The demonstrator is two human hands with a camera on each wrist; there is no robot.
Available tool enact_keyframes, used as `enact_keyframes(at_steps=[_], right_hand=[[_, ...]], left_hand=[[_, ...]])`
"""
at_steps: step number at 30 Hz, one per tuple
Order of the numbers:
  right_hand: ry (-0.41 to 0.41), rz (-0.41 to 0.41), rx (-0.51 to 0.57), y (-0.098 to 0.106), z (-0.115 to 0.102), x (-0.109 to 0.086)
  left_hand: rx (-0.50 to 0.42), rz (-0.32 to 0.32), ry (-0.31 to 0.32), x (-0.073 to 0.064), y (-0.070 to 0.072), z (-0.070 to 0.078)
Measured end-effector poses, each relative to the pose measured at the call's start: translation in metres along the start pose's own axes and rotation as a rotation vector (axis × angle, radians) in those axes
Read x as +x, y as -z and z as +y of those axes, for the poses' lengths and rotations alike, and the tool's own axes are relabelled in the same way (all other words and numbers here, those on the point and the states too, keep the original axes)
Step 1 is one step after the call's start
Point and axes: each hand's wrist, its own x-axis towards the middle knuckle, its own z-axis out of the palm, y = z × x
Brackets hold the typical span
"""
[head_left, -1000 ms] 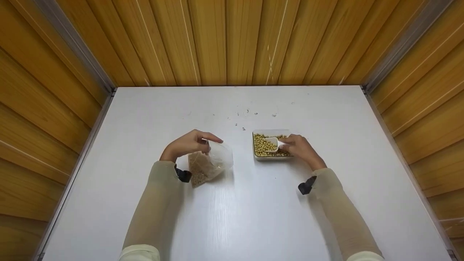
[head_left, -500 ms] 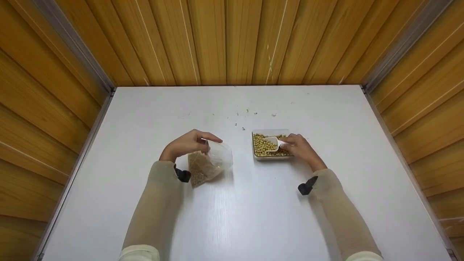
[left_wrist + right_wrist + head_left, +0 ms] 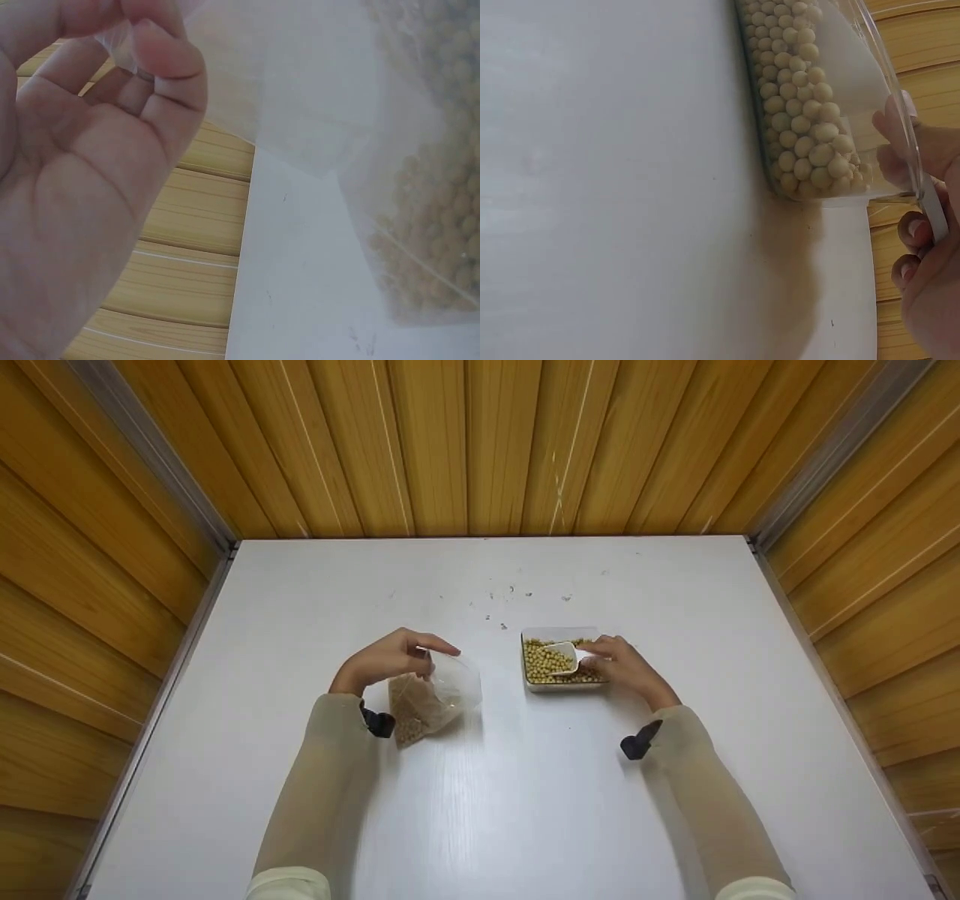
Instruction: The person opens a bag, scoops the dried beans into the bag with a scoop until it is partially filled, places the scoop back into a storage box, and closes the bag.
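Observation:
My left hand (image 3: 386,660) pinches the mouth of a clear plastic bag (image 3: 456,682) between thumb and fingers. Soybeans (image 3: 446,217) fill the bag's lower part, which sits on the table below that hand. In my right hand (image 3: 628,671) is the handle of a small white scoop (image 3: 582,657). The scoop rests among the soybeans (image 3: 538,658) inside a clear rectangular container (image 3: 564,688), with beans in its bowl. From the right wrist view, the fingers (image 3: 915,229) wrap the handle at the container's rim, and part of the scoop's bowl is hidden.
The white table (image 3: 487,810) extends around both hands. Small dark specks (image 3: 504,626) lie beyond the bag and container. Yellow wood-like panels (image 3: 465,450) with grey metal corner posts (image 3: 832,457) enclose the back and sides.
My right wrist has shifted very slightly to the right, while the scoop stays in the soybeans. The left hand and the bag look unmoved.

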Motion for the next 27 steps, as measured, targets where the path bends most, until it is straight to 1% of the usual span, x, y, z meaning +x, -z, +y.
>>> enact_keyframes(at_steps=[1, 3, 5, 8, 18, 21, 27], right_hand=[[0.005, -0.003, -0.003, 0.0, 0.0, 0.0], [-0.011, -0.012, 0.007, 0.001, 0.001, 0.0], [-0.04, -0.024, 0.019, 0.001, 0.0, 0.001], [-0.056, -0.029, 0.011, 0.001, -0.001, 0.002], [-0.03, -0.015, -0.057, 0.0, -0.005, 0.001], [-0.003, -0.013, -0.116, 0.002, -0.007, 0.001], [0.088, -0.019, -0.247, 0.004, -0.01, 0.001]], left_hand=[[0.001, 0.0, 0.004, 0.0, 0.0, 0.0], [0.006, -0.001, 0.009, 0.0, 0.0, 0.0], [0.004, -0.002, 0.007, 0.0, 0.0, -0.001], [0.004, -0.002, -0.002, 0.0, 0.0, -0.001], [0.008, -0.009, -0.041, 0.0, -0.001, -0.001], [0.005, -0.012, -0.042, 0.001, -0.001, -0.001], [-0.011, -0.012, -0.031, 0.002, -0.002, -0.002]])
